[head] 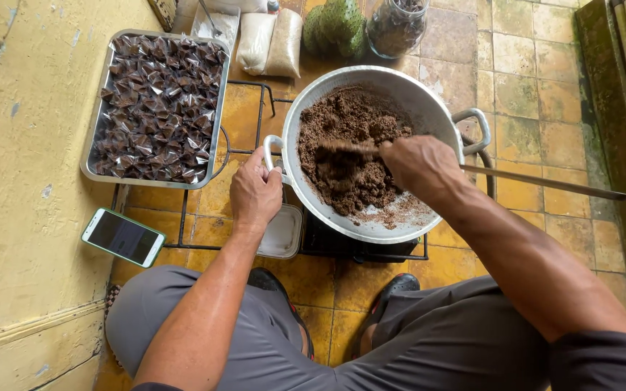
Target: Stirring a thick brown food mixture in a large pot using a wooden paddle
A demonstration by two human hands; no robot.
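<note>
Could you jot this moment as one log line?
left hand: grips pan handle | right hand: holds stirring stick in brown mix

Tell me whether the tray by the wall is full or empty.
Full: the tray is packed edge to edge with small dark wrapped packets, no bare bottom showing.

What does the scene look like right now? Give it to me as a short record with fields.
left hand: left hand grips the near handle of the metal pan
right hand: right hand holds a long stirring stick, its end in the brown mixture
pan support: black wire stand on the tiled floor
left of pan: metal tray full of dark plastic-wrapped pieces
near the left knee: phone on the floor, screen up
beyond pan: glass jar, green spiky fruit, two plastic bags
</note>
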